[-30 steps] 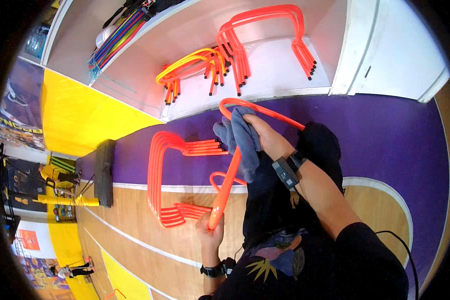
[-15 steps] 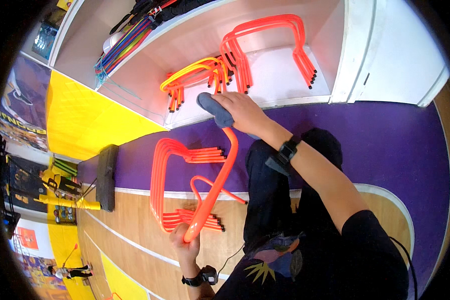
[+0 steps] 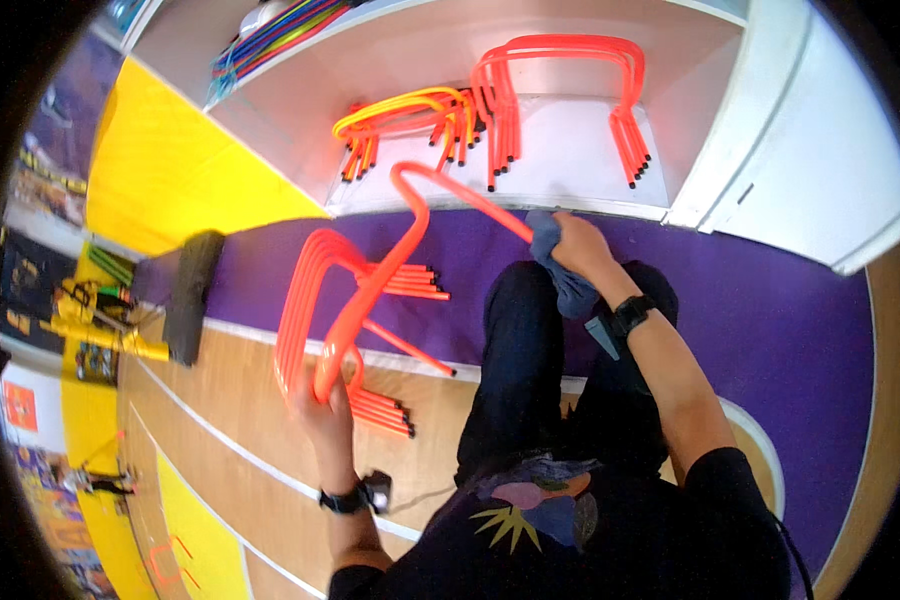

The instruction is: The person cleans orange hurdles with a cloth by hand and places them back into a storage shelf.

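My left hand (image 3: pixel 322 418) grips the crossbar of an orange training hurdle (image 3: pixel 378 277), holding it tilted off the floor. One leg of that hurdle reaches across to my right hand (image 3: pixel 582 248), which is closed round a dark grey cloth (image 3: pixel 562 277). The cloth wraps the end of the leg, so its tip is hidden. Just behind the held hurdle, a nested stack of similar orange hurdles (image 3: pixel 297 300) rests on the floor, its legs with black tips pointing right.
Ahead, a white shelf (image 3: pixel 590 203) holds more orange hurdles (image 3: pixel 634 75) and yellow-orange ones (image 3: pixel 400 103). Thin coloured sticks (image 3: pixel 285 38) lie one shelf up. A dark padded block (image 3: pixel 192 295) stands at left, with people farther off. A white door (image 3: pixel 820 150) is at right.
The cloth and my right hand have slid along the hurdle's leg to the right, toward its end. My left hand has shifted left and up with the hurdle, which has turned.
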The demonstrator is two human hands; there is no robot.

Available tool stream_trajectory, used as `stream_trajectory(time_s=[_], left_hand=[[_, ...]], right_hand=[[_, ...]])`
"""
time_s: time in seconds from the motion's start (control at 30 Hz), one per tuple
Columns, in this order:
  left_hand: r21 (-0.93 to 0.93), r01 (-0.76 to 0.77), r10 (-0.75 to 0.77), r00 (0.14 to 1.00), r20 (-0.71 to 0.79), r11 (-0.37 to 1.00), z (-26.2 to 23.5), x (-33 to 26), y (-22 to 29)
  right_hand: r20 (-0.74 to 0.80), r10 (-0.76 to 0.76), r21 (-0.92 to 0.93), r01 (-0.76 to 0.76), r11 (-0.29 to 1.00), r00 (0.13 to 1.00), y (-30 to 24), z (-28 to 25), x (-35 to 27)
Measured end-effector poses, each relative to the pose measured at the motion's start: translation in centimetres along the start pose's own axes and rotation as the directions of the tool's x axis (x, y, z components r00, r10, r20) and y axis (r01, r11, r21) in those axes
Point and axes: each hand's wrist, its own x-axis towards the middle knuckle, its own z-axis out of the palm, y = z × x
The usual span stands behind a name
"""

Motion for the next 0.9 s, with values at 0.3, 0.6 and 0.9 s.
stream_trajectory(time_s=[0.3, 0.6, 0.9], left_hand=[[-0.451, 0.148, -0.182, 0.983, -0.033, 0.88, -1.6, 15.4, 3.8], [-0.848, 0.158, -0.109, 0.987, 0.12, 0.505, -2.0, 20.3, 13.1], [-0.892, 0.233, 0.067, 0.958, 0.279, 0.387, -2.4, 21.1, 12.7]], right_hand=[[-0.619, -0.171, 0.458, 0.529, 0.715, 0.767, -13.0, -4.1, -1.7], [-0.136, -0.659, 0.73, 0.525, 0.438, 0.74, -22.3, 2.8, -6.6], [-0.17, -0.877, 0.171, 0.889, 0.424, 0.45, -14.9, 4.8, -4.8]])
